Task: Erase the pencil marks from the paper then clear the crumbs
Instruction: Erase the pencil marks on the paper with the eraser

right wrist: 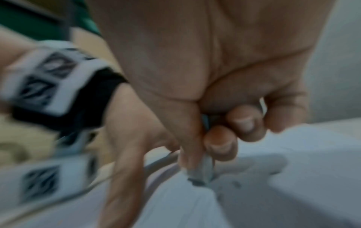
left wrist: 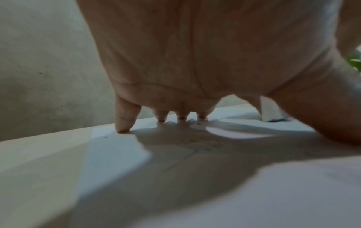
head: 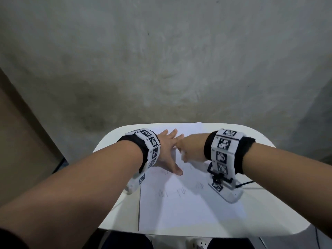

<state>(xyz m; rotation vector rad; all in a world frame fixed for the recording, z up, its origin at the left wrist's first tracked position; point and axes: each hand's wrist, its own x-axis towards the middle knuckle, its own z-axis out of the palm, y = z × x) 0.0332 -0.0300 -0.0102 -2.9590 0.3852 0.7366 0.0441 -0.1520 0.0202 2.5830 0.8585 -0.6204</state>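
Head view: dim, even indoor light; wide-angle bending at the edges; right hand [head: 186, 150] smeared by motion.
Left wrist view: soft focus throughout; left hand [left wrist: 195, 61] casts a broad shadow on the paper [left wrist: 121, 148] beneath and behind its fingers [left wrist: 123, 120].
Right wrist view: heavy motion blur; grey shadow on paper beyond the fingers [right wrist: 220, 143].

Both bare forearms wear black wristbands [head: 208, 146] ringed with white blocks [head: 152, 141] printed with black square markers.
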